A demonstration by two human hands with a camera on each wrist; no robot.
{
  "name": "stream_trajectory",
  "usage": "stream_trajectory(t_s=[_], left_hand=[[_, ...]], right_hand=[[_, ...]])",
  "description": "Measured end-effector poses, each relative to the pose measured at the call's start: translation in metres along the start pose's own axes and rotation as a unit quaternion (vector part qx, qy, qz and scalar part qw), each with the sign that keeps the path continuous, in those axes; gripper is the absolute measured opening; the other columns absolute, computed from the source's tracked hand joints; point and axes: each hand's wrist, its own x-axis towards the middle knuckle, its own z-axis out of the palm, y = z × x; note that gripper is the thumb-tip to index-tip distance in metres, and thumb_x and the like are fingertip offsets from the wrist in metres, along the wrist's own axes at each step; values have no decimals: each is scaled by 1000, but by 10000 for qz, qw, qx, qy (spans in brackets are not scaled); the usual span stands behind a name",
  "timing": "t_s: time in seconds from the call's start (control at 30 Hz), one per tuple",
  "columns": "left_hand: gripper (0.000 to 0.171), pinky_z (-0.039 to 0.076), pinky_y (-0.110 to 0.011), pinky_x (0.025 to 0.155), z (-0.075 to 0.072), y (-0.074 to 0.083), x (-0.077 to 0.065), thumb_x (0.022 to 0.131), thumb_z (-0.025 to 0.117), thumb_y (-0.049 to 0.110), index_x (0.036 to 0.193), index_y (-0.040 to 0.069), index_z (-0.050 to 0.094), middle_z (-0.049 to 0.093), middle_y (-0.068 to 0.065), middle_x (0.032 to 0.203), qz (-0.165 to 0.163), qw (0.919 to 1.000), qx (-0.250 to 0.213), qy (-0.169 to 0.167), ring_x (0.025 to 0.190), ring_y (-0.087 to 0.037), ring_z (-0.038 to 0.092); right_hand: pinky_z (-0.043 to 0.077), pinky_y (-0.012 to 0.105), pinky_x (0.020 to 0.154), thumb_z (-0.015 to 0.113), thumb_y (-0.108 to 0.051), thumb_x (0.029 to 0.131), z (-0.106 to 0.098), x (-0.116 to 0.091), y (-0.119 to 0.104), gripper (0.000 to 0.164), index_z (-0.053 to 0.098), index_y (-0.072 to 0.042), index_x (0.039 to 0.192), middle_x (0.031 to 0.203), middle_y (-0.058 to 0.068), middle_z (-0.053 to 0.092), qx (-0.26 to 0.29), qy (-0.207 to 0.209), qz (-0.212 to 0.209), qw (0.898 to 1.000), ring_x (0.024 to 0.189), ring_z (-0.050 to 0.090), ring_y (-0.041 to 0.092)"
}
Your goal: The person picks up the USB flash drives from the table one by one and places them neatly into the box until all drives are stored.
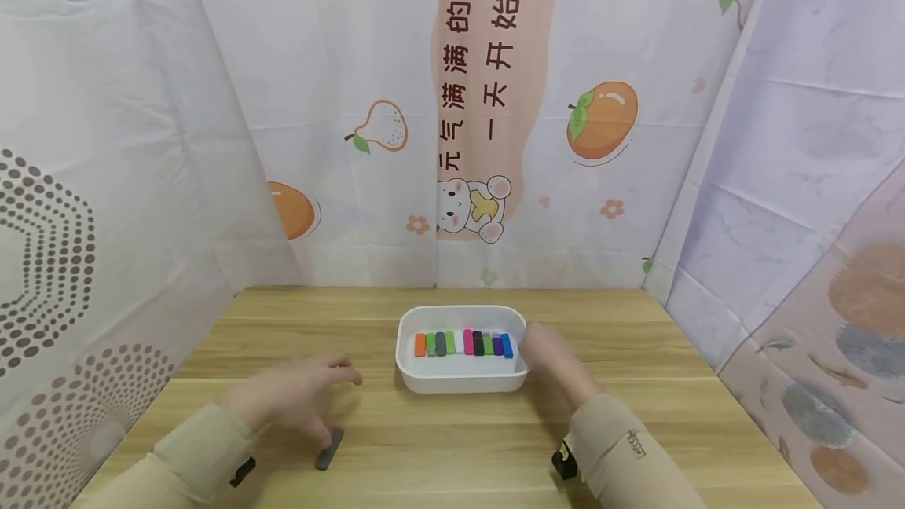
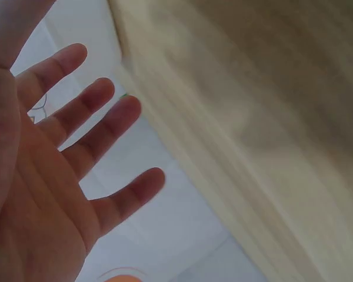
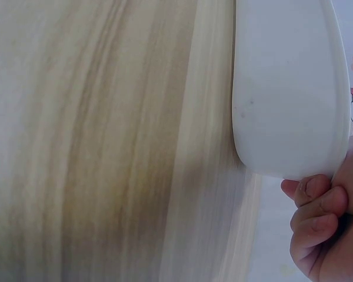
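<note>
A white plastic tray (image 1: pixel 463 385) holds a row of several small coloured bars (image 1: pixel 468 342), in orange, green, grey, white, pink, black, purple and blue; their kind is too small to tell. My right hand (image 1: pixel 554 353) grips the tray's right end. In the right wrist view, its curled fingers (image 3: pixel 317 202) lie against the end wall, while the thumb is mostly hidden. On the table to the left lies a flat dark grey bar (image 1: pixel 330 449). Over it is my left hand (image 1: pixel 290 393), thumb by its upper end, palm bare and fingers (image 2: pixel 109 132) spread in the left wrist view.
All of this is on a wooden table (image 1: pixel 438 454). Behind it hangs a white curtain (image 1: pixel 339 203) printed with fruit and writing, and further cloths (image 1: pixel 155 140) hang on both sides.
</note>
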Motion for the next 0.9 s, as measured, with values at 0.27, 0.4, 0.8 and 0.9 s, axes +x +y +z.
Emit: stream_trajectory(t_s=[0.27, 0.4, 0.8, 0.9], left_hand=[[78, 47, -40, 83, 15, 4, -9, 52, 87, 40, 122, 31, 53, 45, 11, 123, 27, 9984, -367, -419, 100, -13, 52], [75, 47, -44, 80, 21, 3, -11, 52, 88, 41, 118, 33, 53, 44, 12, 121, -46, 9976, -491, -482, 95, -13, 50], [63, 47, -39, 79, 30, -1, -13, 56, 87, 43, 109, 37, 55, 43, 12, 124, 153, 9974, -482, -511, 97, -10, 47], [60, 47, -37, 78, 29, 0, -13, 57, 87, 42, 108, 38, 55, 43, 9, 126, 160, 9974, -472, -525, 98, -11, 46]], right_hand=[[43, 32, 50, 49, -7, 87, -1, -1, 0, 14, 61, 2, 88, 68, 8, 55, -94, 29, 24, 9999, 58, 52, 23], [43, 32, 50, 49, -7, 87, 0, 0, 1, 14, 61, 2, 88, 69, 8, 54, -105, 21, 32, 9999, 59, 52, 23], [42, 32, 50, 49, -5, 85, 0, 0, 1, 14, 62, 0, 85, 69, 7, 55, -102, 100, -52, 9999, 60, 52, 22], [42, 32, 50, 49, -5, 86, 0, 0, 1, 14, 62, 0, 85, 69, 7, 55, -83, 91, -79, 9999, 59, 52, 22]])
